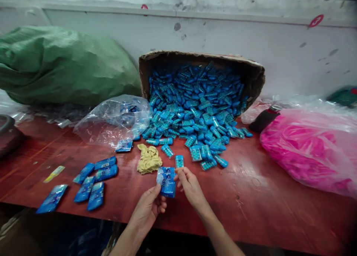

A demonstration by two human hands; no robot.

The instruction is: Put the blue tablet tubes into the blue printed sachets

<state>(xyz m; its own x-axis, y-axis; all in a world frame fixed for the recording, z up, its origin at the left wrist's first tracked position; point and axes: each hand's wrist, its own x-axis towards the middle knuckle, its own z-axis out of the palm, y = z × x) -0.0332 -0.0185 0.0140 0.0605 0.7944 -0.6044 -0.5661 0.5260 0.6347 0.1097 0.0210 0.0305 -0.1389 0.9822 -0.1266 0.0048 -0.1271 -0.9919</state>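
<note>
My left hand [150, 207] grips a flat blue printed packet [167, 187] by its left side, thumb on the front face. At the packet's upper right edge, my right hand [191, 185] has its thumb and forefinger pinched together. Just beyond those fingertips is a small clear container with turquoise balls and a blue cap [179, 161]; whether the fingers touch it, I cannot tell. A crumpled yellow cloth [149, 158] lies beyond the packet. Several filled blue packets [96, 195] rest on the table to the left.
A cardboard box [258, 77] on its side spills many small blue containers [195, 111] onto the red table [251, 211]. Around it are a clear plastic bag [95, 118], a green sack [67, 66], a pink-filled bag [306, 148] and a dark bottle [264, 118]. A yellow strip [54, 173] lies left.
</note>
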